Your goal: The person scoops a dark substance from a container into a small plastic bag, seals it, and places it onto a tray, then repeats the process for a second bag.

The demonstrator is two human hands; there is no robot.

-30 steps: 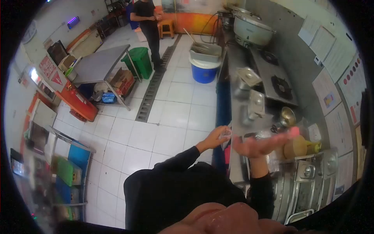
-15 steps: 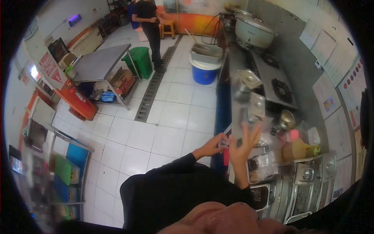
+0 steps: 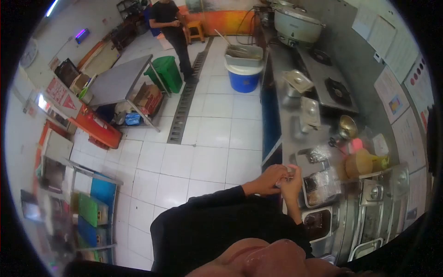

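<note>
My left hand (image 3: 267, 180) is closed around a small clear plastic cup (image 3: 278, 183), mostly hidden by the fingers. Meeting it from the right, my right hand (image 3: 291, 185) has its fingers curled and pressed against the same cup. Both hands are in front of my body at the counter's near edge. Just right of them lies a metal tray (image 3: 304, 198) with packs wrapped in clear plastic (image 3: 324, 183). Below my right wrist sits a metal pan with dark contents (image 3: 317, 224).
Along the steel counter stand lidded metal pans (image 3: 310, 113), a metal bowl (image 3: 348, 126), scissors (image 3: 333, 142) and a yellowish container (image 3: 357, 165). Farther off are a stove burner (image 3: 339, 90) and a large cooker (image 3: 297, 27). A blue bucket (image 3: 243, 82) and a person (image 3: 173, 34) are ahead.
My right hand, raised with fingers spread before, has come down and closed against my left hand at the cup. My left hand has shifted slightly right. The view has tilted a little.
</note>
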